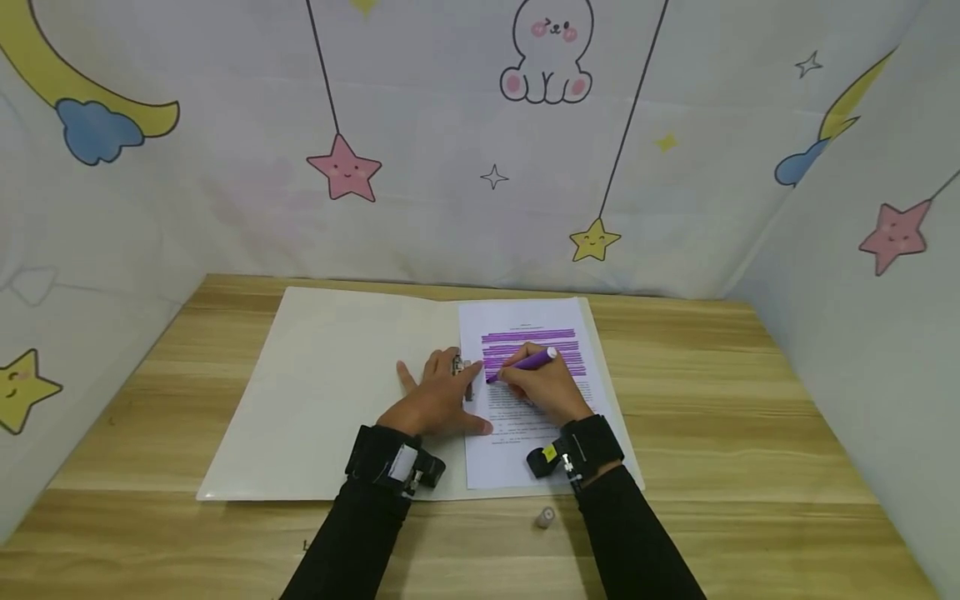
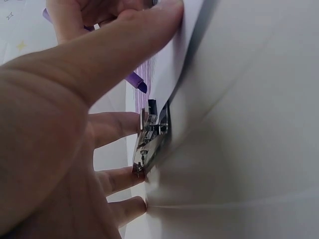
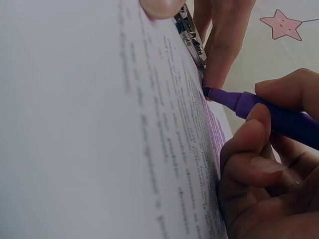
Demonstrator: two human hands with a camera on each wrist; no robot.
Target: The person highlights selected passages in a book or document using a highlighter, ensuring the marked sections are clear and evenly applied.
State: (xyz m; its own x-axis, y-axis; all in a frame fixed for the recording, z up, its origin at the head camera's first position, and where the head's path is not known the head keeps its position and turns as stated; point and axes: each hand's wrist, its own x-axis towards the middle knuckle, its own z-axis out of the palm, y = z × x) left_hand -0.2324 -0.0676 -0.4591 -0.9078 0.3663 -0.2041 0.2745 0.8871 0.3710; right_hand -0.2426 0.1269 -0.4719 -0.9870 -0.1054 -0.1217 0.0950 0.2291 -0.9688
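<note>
A purple marker point(image 1: 534, 360) is pinched in my right hand point(image 1: 551, 387), its tip at the left end of a text line just below the purple-striped lines. The printed sheet point(image 1: 498, 467) lies on the right side of an opened white folder point(image 1: 330, 375). My left hand point(image 1: 438, 398) rests with fingers spread over the folder's metal clip point(image 2: 149, 137) at the sheet's left edge. Its thumb point(image 2: 149, 30) lies on the paper's margin. In the right wrist view the marker point(image 3: 279, 117) sits between thumb and fingers, its dark tip close to a left fingertip.
A small greyish marker cap point(image 1: 545, 517) is on the wooden table point(image 1: 750, 467), just in front of the folder's near edge. A white cloth backdrop point(image 1: 435, 225) with printed stars and a moon rises behind the table and along both sides.
</note>
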